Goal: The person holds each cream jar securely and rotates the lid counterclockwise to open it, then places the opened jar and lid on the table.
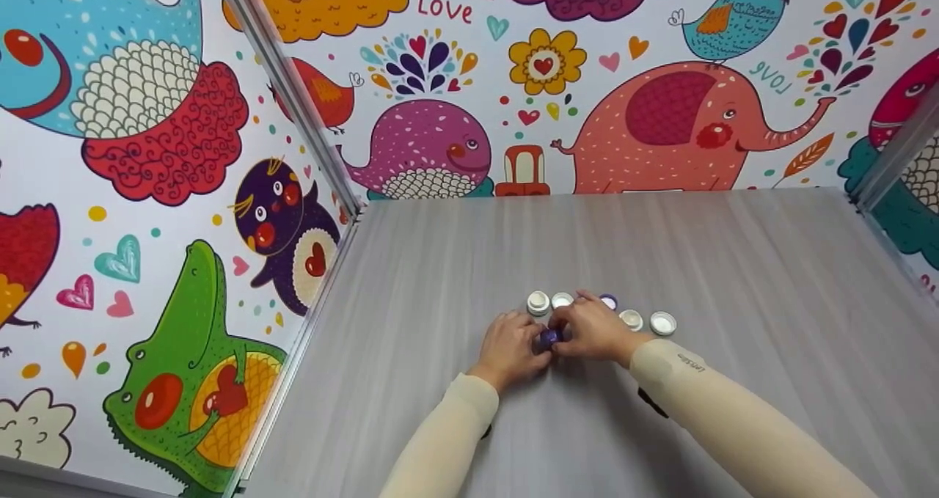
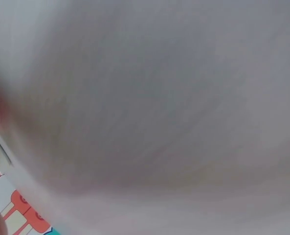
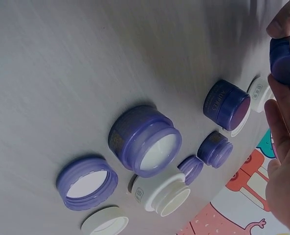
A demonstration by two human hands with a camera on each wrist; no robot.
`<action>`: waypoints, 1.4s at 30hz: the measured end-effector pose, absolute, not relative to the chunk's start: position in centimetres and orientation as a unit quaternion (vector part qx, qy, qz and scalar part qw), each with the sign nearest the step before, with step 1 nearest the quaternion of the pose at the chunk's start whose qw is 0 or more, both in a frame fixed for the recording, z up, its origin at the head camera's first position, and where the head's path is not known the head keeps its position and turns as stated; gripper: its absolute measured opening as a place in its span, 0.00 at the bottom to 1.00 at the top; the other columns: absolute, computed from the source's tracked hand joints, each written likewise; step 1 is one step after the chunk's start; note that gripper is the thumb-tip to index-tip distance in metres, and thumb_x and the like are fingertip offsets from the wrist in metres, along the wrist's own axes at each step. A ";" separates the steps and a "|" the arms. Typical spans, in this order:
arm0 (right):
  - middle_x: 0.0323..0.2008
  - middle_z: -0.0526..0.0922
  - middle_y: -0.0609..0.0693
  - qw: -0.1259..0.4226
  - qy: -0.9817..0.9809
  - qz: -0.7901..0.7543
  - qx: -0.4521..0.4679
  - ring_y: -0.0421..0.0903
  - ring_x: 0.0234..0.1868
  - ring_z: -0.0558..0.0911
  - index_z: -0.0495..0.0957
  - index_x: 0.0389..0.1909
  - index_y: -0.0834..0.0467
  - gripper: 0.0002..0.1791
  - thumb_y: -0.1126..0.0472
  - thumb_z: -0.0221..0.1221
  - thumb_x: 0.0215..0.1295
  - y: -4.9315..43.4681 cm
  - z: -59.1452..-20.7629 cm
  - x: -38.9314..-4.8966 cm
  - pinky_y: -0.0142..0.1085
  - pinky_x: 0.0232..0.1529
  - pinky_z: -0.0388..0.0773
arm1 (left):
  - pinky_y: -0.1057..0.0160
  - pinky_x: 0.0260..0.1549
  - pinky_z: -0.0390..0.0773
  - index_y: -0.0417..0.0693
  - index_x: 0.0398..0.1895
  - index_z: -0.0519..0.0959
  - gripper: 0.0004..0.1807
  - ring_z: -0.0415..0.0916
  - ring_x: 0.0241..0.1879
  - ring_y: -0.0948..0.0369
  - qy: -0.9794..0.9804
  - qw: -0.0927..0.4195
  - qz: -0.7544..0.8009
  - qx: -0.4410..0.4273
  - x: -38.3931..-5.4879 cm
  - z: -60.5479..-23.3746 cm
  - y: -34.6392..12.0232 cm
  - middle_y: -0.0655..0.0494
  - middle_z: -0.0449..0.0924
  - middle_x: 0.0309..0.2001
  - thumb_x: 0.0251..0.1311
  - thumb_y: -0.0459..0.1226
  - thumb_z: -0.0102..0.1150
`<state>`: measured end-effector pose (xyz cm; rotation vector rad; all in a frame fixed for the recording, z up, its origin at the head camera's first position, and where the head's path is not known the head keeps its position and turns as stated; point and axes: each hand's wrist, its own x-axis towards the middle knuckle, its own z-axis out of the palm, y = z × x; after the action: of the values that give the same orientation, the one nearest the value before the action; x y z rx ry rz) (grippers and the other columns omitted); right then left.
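Note:
In the head view, a small dark purple cosmetic jar (image 1: 550, 338) sits between my hands. My left hand (image 1: 511, 348) grips its left side, and the fingers of my right hand (image 1: 596, 327) pinch it from the right. The right wrist view shows the purple jar (image 3: 285, 61) between fingertips, its round face turned outward; whether a lid is on it I cannot tell. Near it stand a closed purple jar (image 3: 227, 105) and a small open purple jar (image 3: 215, 149). Blurred grey fills most of the left wrist view.
A larger open purple jar (image 3: 145, 139), an open white jar (image 3: 162, 193), a purple lid (image 3: 86, 183) and a white lid (image 3: 105, 223) lie close by. Another open white jar (image 1: 538, 303) stands left. Patterned panels border the grey table (image 1: 411, 263).

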<state>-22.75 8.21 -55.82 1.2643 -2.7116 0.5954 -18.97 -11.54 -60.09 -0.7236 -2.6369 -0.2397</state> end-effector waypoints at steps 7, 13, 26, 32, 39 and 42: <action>0.30 0.85 0.45 0.045 -0.890 0.194 0.410 0.49 0.35 0.82 0.85 0.36 0.57 0.17 0.50 0.69 0.50 8.1 -55.9 -22.6 0.60 0.64 0.61 | 0.60 0.42 0.73 0.53 0.38 0.87 0.20 0.76 0.37 0.60 -0.940 0.205 -0.087 -0.260 -18.9 -60.0 -11.6 0.61 0.81 0.35 0.49 0.55 0.70; 0.29 0.86 0.45 0.041 -0.891 0.196 0.409 0.50 0.35 0.82 0.85 0.34 0.56 0.12 0.51 0.66 0.55 8.1 -55.7 -22.6 0.61 0.64 0.61 | 0.61 0.40 0.73 0.52 0.37 0.87 0.19 0.75 0.36 0.60 -0.935 0.217 -0.089 -0.267 -18.9 -60.0 -11.7 0.61 0.80 0.34 0.47 0.54 0.71; 0.29 0.85 0.45 0.049 -0.888 0.204 0.410 0.49 0.34 0.82 0.84 0.34 0.56 0.15 0.53 0.71 0.46 8.0 -55.9 -22.6 0.60 0.63 0.62 | 0.61 0.37 0.73 0.53 0.35 0.87 0.18 0.74 0.33 0.60 -0.930 0.229 -0.087 -0.272 -18.9 -60.4 -11.9 0.62 0.79 0.31 0.45 0.54 0.72; 0.30 0.85 0.46 0.039 -0.890 0.207 0.405 0.48 0.35 0.82 0.84 0.35 0.57 0.16 0.53 0.72 0.47 8.0 -56.0 -22.7 0.60 0.64 0.60 | 0.61 0.37 0.73 0.53 0.35 0.87 0.19 0.74 0.33 0.60 -0.933 0.226 -0.087 -0.267 -18.9 -60.4 -11.8 0.62 0.79 0.31 0.45 0.54 0.72; 0.30 0.85 0.46 0.027 -0.895 0.203 0.396 0.49 0.35 0.81 0.85 0.37 0.57 0.16 0.50 0.69 0.52 8.0 -55.9 -22.5 0.60 0.65 0.60 | 0.61 0.36 0.72 0.53 0.36 0.87 0.19 0.74 0.33 0.59 -0.936 0.218 -0.081 -0.265 -18.9 -60.2 -11.8 0.61 0.79 0.32 0.46 0.54 0.70; 0.29 0.86 0.45 0.026 -0.894 0.204 0.398 0.50 0.35 0.81 0.85 0.36 0.56 0.14 0.50 0.67 0.54 8.0 -55.8 -22.5 0.60 0.64 0.60 | 0.61 0.37 0.73 0.53 0.36 0.87 0.19 0.74 0.33 0.59 -0.937 0.215 -0.082 -0.263 -18.8 -60.2 -11.8 0.61 0.79 0.32 0.46 0.54 0.71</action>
<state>-22.54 8.03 -55.85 1.2287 -2.7643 0.6299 -18.83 -11.79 -60.23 -0.7295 -2.5980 -0.2272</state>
